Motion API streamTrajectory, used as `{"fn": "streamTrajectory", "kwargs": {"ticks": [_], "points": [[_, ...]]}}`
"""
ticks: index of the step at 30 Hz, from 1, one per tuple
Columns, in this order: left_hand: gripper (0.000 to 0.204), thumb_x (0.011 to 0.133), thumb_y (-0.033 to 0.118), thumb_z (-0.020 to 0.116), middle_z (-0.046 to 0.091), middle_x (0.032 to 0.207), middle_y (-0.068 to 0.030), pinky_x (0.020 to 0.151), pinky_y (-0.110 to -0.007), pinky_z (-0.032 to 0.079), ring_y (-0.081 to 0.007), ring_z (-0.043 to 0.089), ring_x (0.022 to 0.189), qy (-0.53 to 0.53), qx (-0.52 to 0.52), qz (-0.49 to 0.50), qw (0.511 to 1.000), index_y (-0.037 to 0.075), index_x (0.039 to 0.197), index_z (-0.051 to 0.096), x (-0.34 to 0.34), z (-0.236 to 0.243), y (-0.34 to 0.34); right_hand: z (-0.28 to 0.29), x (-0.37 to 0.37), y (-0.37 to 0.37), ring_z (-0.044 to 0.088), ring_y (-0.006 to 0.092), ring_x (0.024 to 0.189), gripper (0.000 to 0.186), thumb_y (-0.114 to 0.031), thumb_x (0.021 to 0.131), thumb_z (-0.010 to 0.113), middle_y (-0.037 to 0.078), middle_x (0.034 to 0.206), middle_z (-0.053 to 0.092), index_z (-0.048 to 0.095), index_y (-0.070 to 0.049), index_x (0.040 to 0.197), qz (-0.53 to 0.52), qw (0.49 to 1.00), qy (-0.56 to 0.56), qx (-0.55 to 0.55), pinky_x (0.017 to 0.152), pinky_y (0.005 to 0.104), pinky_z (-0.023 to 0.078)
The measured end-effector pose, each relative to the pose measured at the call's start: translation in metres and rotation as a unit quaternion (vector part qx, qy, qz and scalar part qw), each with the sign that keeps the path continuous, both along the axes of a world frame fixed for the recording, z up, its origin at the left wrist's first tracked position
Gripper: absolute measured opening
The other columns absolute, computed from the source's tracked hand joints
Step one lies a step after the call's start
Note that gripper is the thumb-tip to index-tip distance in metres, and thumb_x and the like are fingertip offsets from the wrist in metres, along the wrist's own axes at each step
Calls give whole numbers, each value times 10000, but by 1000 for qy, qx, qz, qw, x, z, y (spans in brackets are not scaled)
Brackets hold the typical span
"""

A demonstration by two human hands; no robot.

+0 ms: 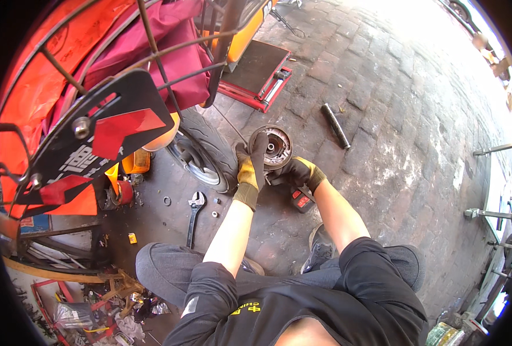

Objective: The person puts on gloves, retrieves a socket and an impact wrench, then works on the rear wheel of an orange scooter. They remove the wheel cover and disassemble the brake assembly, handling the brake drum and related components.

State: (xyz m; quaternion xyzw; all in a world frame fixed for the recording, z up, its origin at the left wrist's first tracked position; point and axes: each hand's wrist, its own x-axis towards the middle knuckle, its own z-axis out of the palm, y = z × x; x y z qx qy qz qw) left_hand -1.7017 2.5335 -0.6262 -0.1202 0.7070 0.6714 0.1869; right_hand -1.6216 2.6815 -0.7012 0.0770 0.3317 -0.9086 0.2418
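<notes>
In front of me both hands, in yellow and dark work gloves, hold a round, dirty brake plate [277, 147] with curved shoes around a central hole. My left hand [252, 158] is closed on its left side, fingers reaching up along the rim. Its lower right edge is gripped by my right hand [296, 173], whose fingers are partly hidden. Under the right hand a red and black battery pack [302, 199] shows, the rest of that tool being covered. An adjustable wrench [195, 216] lies left of my left forearm, beside a small nut [215, 214] and a toothed ring [167, 201].
A scooter wheel [207, 155] stands close left of the hands, under a wire basket with a dark red bag [178, 52]. A dark bar [335, 126] lies right on the paving. A red-framed platform [259, 86] is ahead; clutter and a yellow box [132, 238] lie left.
</notes>
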Motion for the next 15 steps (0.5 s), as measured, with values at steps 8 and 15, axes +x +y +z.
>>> {"fn": "streamTrajectory", "kwargs": {"ticks": [8,15], "points": [[539,819,40,816,730,1142,-92,866,-327,599,-189,712,976,-46,157,-32,986,30,1307,586,-12,-30,-7,35,-19,59,738,195,996,324,-127,936,768,77,1091,781,731,-66,1252,100,905,26,413,871,347,601],[563,824,80,828,725,1174,-108,898,-336,600,-197,713,1014,-41,114,-52,991,13,1322,574,-17,-32,-13,93,-50,66,488,317,1487,994,-541,848,843,208,1602,511,443,-26,1599,-1,805,111,583,1207,402,421]]}}
